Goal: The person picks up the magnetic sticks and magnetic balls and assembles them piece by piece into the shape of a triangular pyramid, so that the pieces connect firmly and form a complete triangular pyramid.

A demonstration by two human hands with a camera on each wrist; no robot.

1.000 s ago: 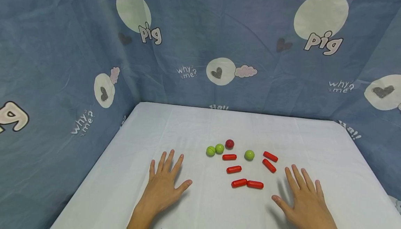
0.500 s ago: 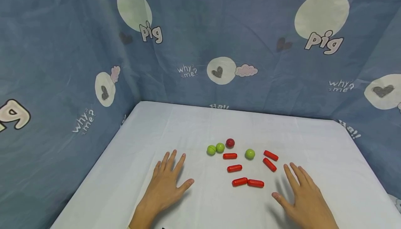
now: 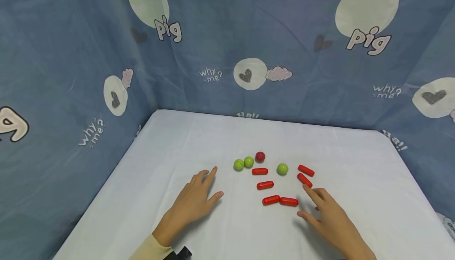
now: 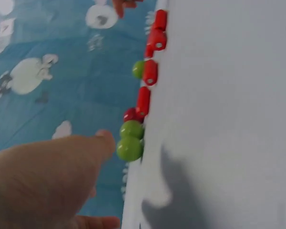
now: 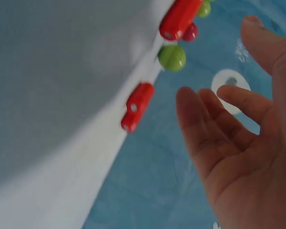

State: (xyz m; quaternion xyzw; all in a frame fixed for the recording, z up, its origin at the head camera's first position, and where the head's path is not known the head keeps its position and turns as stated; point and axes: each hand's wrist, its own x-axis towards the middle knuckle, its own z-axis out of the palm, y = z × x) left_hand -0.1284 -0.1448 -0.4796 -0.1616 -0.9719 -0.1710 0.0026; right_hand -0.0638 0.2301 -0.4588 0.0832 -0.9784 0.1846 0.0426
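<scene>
My left hand [image 3: 192, 201] hovers over the white table, left of a pair of green balls [image 3: 239, 164], its index finger and thumb stretched forward and nothing held. In the left wrist view the same green balls [image 4: 130, 149] appear just past the fingers. My right hand [image 3: 328, 216] is also above the table, fingers loosely bent and holding nothing. Its index fingertip overlaps the lower end of a slanted red sausage-shaped piece [image 3: 304, 179] in the head view. In the right wrist view, a gap shows between the fingers [image 5: 193, 114] and the red pieces [image 5: 139, 98].
Several more red sausage-shaped pieces lie mid-table, among them an end-to-end pair [image 3: 271, 200]. A dark red ball [image 3: 260, 157] and a lone green ball [image 3: 282, 169] sit behind them. The white tabletop [image 3: 199, 137] meets a blue printed cloth [image 3: 199, 106] at its back and left sides.
Both hands have moved inward and their fingers have bent from a wide spread. The right hand has come closer to the red pieces. The head view has tilted slightly down.
</scene>
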